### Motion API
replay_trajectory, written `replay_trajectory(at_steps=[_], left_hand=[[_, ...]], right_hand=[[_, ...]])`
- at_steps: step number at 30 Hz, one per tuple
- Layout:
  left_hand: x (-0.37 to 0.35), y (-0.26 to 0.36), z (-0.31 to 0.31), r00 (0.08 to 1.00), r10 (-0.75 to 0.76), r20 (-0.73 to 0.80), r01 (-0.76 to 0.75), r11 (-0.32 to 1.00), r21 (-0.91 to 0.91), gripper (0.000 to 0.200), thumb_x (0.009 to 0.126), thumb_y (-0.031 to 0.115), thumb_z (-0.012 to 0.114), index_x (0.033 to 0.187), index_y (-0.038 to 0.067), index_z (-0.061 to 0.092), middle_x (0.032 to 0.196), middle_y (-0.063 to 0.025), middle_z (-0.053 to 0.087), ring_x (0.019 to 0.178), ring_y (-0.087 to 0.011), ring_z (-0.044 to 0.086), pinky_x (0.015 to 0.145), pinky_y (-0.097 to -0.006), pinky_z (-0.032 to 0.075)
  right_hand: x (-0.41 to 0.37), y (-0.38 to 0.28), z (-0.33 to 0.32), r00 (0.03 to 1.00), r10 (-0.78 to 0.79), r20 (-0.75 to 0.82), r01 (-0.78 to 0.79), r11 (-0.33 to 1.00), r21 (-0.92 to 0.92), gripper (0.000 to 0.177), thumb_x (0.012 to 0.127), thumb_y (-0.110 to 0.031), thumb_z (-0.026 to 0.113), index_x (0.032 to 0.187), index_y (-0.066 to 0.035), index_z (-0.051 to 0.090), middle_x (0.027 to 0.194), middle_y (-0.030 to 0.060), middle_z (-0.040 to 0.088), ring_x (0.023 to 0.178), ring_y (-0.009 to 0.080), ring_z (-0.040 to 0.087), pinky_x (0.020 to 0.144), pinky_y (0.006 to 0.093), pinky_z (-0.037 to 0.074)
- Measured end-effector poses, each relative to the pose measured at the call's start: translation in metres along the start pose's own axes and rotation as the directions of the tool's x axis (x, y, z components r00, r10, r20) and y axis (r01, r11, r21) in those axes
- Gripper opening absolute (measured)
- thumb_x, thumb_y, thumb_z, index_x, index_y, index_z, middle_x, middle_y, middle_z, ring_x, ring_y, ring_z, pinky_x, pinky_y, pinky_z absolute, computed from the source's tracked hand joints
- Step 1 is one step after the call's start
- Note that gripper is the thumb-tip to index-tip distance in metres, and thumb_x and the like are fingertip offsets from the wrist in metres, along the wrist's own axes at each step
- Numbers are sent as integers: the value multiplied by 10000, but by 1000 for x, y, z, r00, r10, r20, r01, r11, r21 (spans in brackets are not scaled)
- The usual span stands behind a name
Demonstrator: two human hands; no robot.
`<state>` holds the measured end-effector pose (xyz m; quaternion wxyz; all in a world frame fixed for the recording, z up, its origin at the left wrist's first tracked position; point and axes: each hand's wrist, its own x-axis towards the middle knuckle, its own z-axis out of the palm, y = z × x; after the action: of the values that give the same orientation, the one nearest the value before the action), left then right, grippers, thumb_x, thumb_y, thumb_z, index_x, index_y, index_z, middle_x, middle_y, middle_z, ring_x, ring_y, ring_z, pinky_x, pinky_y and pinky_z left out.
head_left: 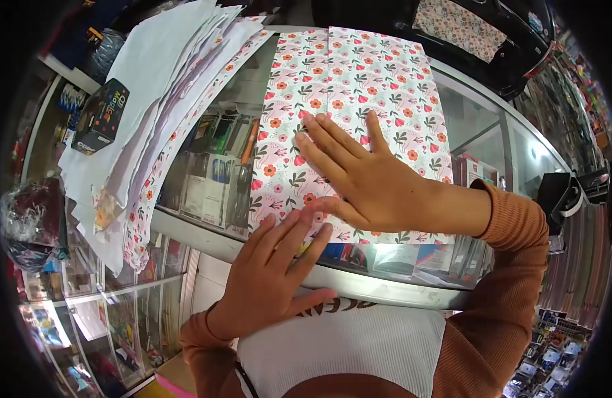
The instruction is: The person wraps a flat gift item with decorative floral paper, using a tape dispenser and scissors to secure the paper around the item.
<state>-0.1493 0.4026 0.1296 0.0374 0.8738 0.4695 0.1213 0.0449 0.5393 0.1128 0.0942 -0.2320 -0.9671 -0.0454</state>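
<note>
Floral wrapping paper (359, 79) lies on the glass counter, with a straight vertical edge or fold line running down its upper part. My right hand (379, 179) rests flat on the paper, its fingers spread toward the upper left. At the paper's lower left edge is my left hand (273, 272), fingers stretched out and the tips touching the paper close to my right thumb. Neither hand grips anything. Whether something lies under the paper is hidden.
A stack of large sheets (153, 73), white and floral, lies at the left, with a black "Magic Cube" box (105, 116) on top. The glass counter (220, 126) holds books and boxes. A black bag-like object with a floral panel (459, 30) stands at the back right.
</note>
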Motion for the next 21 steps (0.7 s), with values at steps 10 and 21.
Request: replay_trajectory(at_steps=[10, 21], left_hand=[[-1, 1, 5, 995, -32, -92, 22, 993, -115, 621, 849, 454, 609, 1312, 44, 547, 1323, -177, 516, 1231, -315, 471, 1056, -484, 369], [0, 9, 7, 985, -131, -115, 112, 981, -158, 710, 693, 476, 678, 1290, 102, 591, 1346, -144, 520, 1236, -307, 472, 1104, -610, 225]], right_hand=[[35, 15, -3, 888, -450, 96, 372, 825, 424, 515, 1032, -426, 223, 1474, -195, 351, 1540, 12, 310, 1439, 204, 244, 1148, 605, 26], [55, 31, 5, 902, -432, 0, 395, 826, 402, 460, 1033, -401, 290, 1418, -197, 437, 1496, -48, 388, 1410, 218, 303, 1159, 583, 118]])
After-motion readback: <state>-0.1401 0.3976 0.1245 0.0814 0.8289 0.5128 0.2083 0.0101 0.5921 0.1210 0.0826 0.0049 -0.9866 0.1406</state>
